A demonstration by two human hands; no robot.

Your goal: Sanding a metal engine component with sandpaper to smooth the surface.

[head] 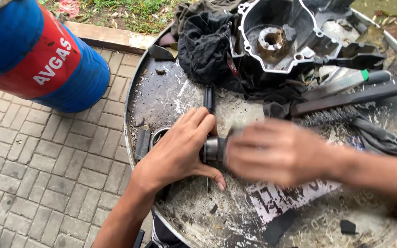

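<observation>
Lower centre of frame: round metal drum top point(194, 225) serves as work surface, scratched, dusted w/ debris and dark chips. Torn printed paper scrap point(276, 200) lies lower right of centre.

Centre: left hand point(180, 149) curled around a short cylindrical metal part point(213, 149), fingers over top, thumb below, gripping it. Right hand point(276, 151) motion-blurred, closed on the other end of same part; exact grip can't be told through blur. Part sits between both hands, just above the drum surface, approx. mid-frame.

Just left of left hand: small metal ring point(158, 134) and dark flat bar point(142, 143), both on the drum near its left rim.

Upper centre: black rag point(205, 46) bunched beside grey cast engine cover point(276, 34), open side up, bore visible inside. Upper right: wire brush point(329, 115), long flat file point(350, 97), green-banded tool point(345, 81), lying close together.

Upper left of frame: blue-and-red drum point(37, 55) lying tilted over paved brick ground point(37, 174). Grass strip point(129, 11) along top edge.
</observation>
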